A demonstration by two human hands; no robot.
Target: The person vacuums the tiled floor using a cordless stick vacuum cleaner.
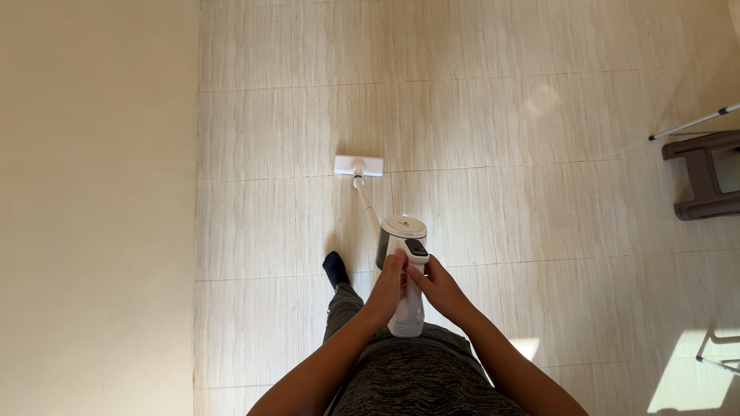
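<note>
A white cordless stick vacuum (403, 235) stands on the pale tiled floor, its flat floor head (358, 166) a little ahead of me at the end of a thin tube. My left hand (388, 285) is wrapped around the vacuum's white handle from the left. My right hand (433, 283) grips the same handle from the right, thumb near the small dark panel on top. One dark-socked foot (335, 268) shows below the vacuum body.
A cream wall (96, 208) runs along the left side. At the right edge stand a brown plastic stool (705, 176) and a thin metal pole (694, 122). Sunlit patches fall on the tiles at the lower right, near a metal frame (721, 358).
</note>
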